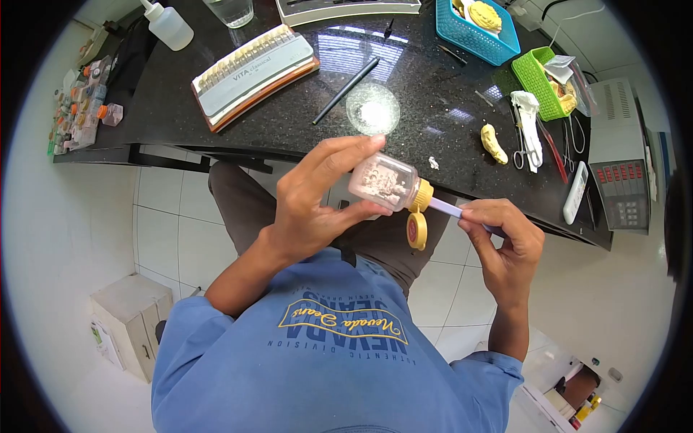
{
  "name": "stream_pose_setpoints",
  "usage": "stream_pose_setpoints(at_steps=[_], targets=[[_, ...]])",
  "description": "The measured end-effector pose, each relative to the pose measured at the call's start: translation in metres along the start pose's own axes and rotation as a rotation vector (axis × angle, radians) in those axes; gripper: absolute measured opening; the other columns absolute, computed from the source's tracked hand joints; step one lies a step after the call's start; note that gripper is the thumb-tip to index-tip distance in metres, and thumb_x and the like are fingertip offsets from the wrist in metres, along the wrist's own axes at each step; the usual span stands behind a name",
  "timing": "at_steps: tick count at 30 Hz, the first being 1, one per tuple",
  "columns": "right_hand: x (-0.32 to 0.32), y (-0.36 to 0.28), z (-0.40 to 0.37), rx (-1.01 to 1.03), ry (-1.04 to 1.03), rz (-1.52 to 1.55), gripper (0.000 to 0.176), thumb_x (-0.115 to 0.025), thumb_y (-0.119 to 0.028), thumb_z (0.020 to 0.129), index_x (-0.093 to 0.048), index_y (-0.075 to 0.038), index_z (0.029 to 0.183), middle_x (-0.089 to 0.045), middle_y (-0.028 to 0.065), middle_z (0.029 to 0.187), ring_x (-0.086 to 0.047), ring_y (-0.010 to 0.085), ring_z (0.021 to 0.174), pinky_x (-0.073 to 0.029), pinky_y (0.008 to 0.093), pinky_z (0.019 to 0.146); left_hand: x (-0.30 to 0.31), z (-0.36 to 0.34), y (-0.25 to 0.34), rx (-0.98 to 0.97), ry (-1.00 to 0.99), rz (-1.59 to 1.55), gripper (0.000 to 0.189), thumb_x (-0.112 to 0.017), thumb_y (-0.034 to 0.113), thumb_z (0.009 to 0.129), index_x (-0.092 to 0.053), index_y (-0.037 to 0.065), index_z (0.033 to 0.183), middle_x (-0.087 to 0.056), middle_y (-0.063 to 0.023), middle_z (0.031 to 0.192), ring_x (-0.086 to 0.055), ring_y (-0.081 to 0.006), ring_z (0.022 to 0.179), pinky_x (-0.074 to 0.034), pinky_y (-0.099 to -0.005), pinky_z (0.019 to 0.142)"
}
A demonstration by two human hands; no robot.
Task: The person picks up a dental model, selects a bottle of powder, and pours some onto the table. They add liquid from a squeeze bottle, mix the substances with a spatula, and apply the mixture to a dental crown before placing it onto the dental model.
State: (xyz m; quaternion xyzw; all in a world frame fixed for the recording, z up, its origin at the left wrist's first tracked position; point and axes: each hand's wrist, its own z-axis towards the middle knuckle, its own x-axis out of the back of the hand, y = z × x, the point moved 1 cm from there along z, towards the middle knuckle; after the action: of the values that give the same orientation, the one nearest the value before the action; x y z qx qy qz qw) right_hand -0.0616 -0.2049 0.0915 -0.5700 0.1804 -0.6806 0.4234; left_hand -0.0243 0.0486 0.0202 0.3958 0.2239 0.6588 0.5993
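My left hand [317, 195] is closed around a small clear bottle [382, 182] with pale pinkish powder inside. The bottle lies tilted almost on its side, its yellow neck towards the right and its flip cap [416, 231] hanging open below. Between thumb and fingers, my right hand [505, 242] pinches a thin lilac stick [445, 207], whose left end reaches the bottle's mouth. Just beyond the bottle, a round glass dish [372, 109] lies on the dark speckled counter [426, 94]. A white crumb [433, 163] sits near the counter's edge.
At the back left are a shade guide [254, 76], a squeeze bottle [170, 27] and a glass [232, 11]. A black pen [346, 90] lies beside the dish. To the right are blue [480, 47] and green baskets [538, 86], a yellowish piece [494, 143], scissors [519, 155] and a keypad device [619, 180].
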Motion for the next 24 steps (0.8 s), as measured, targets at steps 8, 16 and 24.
stream_pose_setpoints(at_steps=[8,16,24], targets=[[0.005,0.011,-0.010,-0.073,0.080,0.065,0.013,-0.079,0.004,0.081,-0.074,-0.001,0.092,-0.075,0.0092,0.090,-0.067,0.0112,0.075,-0.049,0.0224,0.058,0.001,0.000,-0.008,0.080,0.048,-0.075,0.072,-0.090,0.019,0.068,-0.062,0.003,0.133,-0.067,-0.0155,0.123,-0.068,-0.0249,0.109,-0.057,-0.0346,0.090],[0.006,0.040,-0.019,-0.173,0.196,0.026,0.009,-0.077,0.000,0.085,-0.073,-0.001,0.093,-0.073,0.0076,0.090,-0.067,0.0107,0.078,-0.054,0.0236,0.067,0.008,-0.002,-0.015,0.194,0.113,-0.146,0.076,-0.091,0.014,0.069,-0.057,0.002,0.137,-0.064,-0.0150,0.126,-0.065,-0.0216,0.114,-0.057,-0.0340,0.097],[-0.003,0.056,-0.013,-0.080,0.222,-0.151,0.011,-0.076,0.000,0.085,-0.073,-0.001,0.096,-0.072,0.0083,0.090,-0.067,0.0133,0.074,-0.053,0.0251,0.063,0.009,-0.005,-0.014,0.226,0.140,-0.170,0.074,-0.090,0.010,0.071,-0.057,0.001,0.136,-0.060,-0.0124,0.125,-0.063,-0.0199,0.115,-0.056,-0.0328,0.098]])
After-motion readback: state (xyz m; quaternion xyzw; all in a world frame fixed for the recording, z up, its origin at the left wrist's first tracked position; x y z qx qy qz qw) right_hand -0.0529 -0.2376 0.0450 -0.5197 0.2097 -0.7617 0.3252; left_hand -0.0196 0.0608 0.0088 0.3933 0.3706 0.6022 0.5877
